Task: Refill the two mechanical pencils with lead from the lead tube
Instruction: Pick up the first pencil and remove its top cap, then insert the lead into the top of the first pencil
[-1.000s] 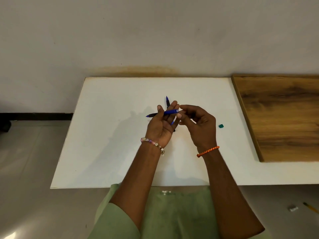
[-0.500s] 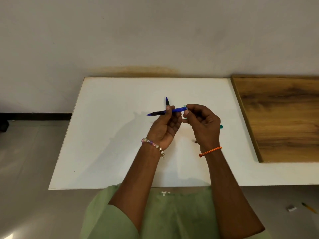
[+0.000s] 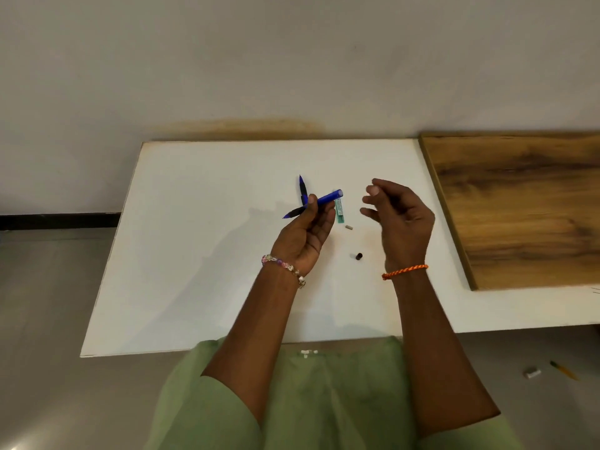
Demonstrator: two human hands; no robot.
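My left hand (image 3: 306, 235) grips a blue mechanical pencil (image 3: 328, 199) above the white table (image 3: 194, 254), its open rear end pointing up and right, its tip down and left. A second blue pencil (image 3: 303, 189) lies on the table behind that hand, partly hidden. The green lead tube (image 3: 340, 211) lies flat just right of the held pencil. A small grey eraser piece (image 3: 349, 227) and a small black cap (image 3: 358, 256) rest on the table between my hands. My right hand (image 3: 399, 216) hovers to the right, fingers loosely curled and apart, holding nothing.
A wooden board (image 3: 526, 206) lies on the table's right part, close to my right hand. A wall stands behind the table. On the floor at lower right lie a yellow pencil (image 3: 564, 370) and a small grey object (image 3: 531, 373).
My right hand has come off the pencil's rear end and moved right, away from it. The grey piece and black cap now lie on the table. The lead tube has come into view.
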